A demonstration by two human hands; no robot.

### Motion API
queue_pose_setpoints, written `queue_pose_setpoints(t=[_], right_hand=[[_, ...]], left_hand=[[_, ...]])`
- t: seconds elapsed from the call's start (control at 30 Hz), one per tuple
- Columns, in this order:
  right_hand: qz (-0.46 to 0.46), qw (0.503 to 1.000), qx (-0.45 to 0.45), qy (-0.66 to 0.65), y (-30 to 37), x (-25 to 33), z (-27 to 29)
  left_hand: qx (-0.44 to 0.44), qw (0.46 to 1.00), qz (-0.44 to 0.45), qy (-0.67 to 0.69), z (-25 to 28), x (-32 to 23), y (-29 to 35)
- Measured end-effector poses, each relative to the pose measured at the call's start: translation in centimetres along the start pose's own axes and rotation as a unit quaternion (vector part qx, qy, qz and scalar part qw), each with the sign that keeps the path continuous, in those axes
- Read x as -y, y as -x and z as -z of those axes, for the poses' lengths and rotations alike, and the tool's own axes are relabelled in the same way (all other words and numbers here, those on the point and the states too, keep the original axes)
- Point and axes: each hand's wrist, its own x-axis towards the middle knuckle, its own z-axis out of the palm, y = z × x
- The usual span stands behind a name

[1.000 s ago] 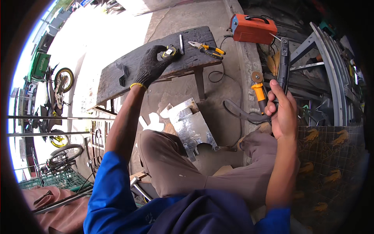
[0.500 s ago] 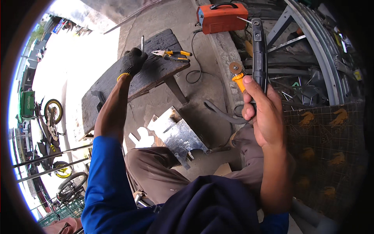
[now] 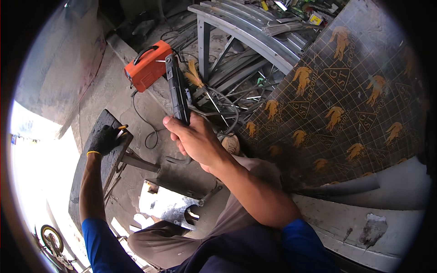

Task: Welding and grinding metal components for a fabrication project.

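Note:
My right hand [image 3: 195, 143] is closed round a long black welding electrode holder [image 3: 176, 91], tilted upward. A thin light rod [image 3: 161, 61] sticks out to the left at its tip. At the far left, my left hand [image 3: 105, 139], in a dark knit glove with a yellow cuff edge, rests over the end of a worn dark wooden bench [image 3: 84, 182]. Its fingers are curled and mostly hidden. The yellow end of a pliers handle [image 3: 123, 127] shows just beyond them, with a small pale metal piece beside it; the hand covers the rest.
An orange welding machine [image 3: 148, 68] stands ahead, its cable [image 3: 144, 144] looping over the floor. Below lies a bent metal sheet piece [image 3: 166, 204]. Steel frame beams [image 3: 246, 32], metal offcuts and a broom [image 3: 194, 75] are beyond. A dark printed panel [image 3: 314, 113] leans at right.
My view has swung to the right. The left hand has come over the pliers on the bench end. The right hand still holds the electrode holder; the yellow grinder beside it is out of sight.

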Motion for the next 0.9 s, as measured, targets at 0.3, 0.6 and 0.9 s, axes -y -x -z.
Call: queue_pose_setpoints(t=[0.3,0.6,0.9], right_hand=[[0.000,0.999,0.004,-0.038,-0.4,-0.1,1.0],[-0.024,0.998,0.003,-0.064,-0.2,0.4,0.7],[0.018,0.993,-0.069,-0.097,-0.2,2.0,3.8]], left_hand=[[0.030,0.950,0.272,0.154,-6.7,7.4,0.7],[-0.064,0.924,0.358,0.116,-8.4,4.5,2.5],[-0.101,0.922,0.325,0.185,-6.5,3.7,5.4]])
